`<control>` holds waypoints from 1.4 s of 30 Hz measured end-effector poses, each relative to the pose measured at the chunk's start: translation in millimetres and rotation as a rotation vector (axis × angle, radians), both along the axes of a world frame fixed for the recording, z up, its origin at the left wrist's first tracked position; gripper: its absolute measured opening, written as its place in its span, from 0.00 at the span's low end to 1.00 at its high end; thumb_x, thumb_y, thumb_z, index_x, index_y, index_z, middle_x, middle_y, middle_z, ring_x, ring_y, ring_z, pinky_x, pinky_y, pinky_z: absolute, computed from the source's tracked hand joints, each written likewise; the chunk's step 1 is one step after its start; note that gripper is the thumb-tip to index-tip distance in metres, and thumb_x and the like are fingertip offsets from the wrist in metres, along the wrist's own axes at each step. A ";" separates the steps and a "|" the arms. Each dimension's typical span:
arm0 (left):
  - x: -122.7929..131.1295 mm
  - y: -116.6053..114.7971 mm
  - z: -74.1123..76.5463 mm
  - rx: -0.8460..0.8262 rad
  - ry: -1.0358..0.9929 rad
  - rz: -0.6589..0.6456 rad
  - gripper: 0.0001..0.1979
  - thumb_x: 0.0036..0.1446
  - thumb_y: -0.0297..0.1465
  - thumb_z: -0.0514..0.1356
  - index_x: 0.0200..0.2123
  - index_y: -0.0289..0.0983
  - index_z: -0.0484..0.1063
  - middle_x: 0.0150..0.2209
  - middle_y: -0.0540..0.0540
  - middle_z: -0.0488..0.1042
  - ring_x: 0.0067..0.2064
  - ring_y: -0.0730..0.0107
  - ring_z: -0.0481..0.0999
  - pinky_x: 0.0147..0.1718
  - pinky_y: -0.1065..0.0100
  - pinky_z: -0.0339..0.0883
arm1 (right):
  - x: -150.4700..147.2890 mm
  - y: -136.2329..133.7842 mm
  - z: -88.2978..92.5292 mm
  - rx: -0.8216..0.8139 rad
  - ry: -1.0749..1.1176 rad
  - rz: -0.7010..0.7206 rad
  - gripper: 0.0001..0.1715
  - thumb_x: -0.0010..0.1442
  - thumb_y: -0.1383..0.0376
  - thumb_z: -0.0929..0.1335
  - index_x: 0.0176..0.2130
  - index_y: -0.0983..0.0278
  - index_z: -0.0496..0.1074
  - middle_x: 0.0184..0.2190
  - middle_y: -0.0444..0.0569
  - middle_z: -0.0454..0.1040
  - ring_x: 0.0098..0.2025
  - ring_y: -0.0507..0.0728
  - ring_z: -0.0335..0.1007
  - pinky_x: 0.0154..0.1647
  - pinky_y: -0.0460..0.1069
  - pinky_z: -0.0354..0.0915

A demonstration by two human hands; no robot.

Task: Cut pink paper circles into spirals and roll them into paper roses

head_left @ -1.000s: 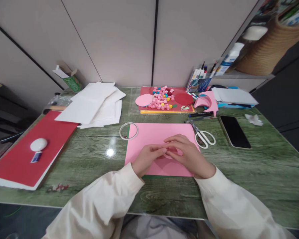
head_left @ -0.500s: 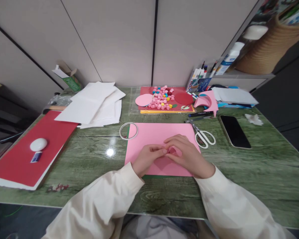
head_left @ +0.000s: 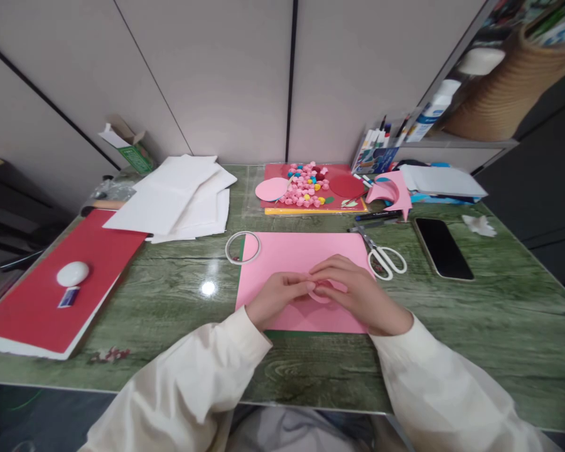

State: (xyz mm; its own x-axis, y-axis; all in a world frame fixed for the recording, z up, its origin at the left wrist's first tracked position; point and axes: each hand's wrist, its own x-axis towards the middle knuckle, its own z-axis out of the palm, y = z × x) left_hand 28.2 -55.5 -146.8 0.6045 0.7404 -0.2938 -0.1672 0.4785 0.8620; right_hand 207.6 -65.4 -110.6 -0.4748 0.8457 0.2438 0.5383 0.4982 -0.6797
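Over a pink sheet of paper (head_left: 282, 251), my left hand (head_left: 279, 295) and my right hand (head_left: 358, 292) meet fingertip to fingertip. Both are closed in a pinch on a small curled pink paper strip (head_left: 321, 297), largely hidden by the fingers. A green sheet shows at the pink sheet's edges. A roll of white tape (head_left: 228, 250) lies across the sheet's far left corner. White-handled scissors (head_left: 385, 262) rest by its right edge.
Behind the sheet, a red folder (head_left: 273, 172) carries pink, yellow and blue paper balls (head_left: 306, 185). A phone (head_left: 444, 248) lies to the right. White papers (head_left: 169, 194) and a red sheet (head_left: 32, 307) with a white oval object (head_left: 73, 274) occupy the left.
The pink strip between my fingers has turned, and more of its curled surface now shows below the right fingers. My hands stay nearly in place.
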 end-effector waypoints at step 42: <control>9.5 -6.5 8.4 0.231 0.256 0.394 0.11 0.42 0.35 0.65 0.29 0.34 0.76 0.33 0.44 0.78 0.35 0.65 0.74 0.37 0.66 0.66 | -9.5 -4.7 -9.7 -0.236 0.174 -0.290 0.03 0.54 0.67 0.67 0.32 0.63 0.71 0.31 0.45 0.74 0.35 0.54 0.69 0.38 0.49 0.63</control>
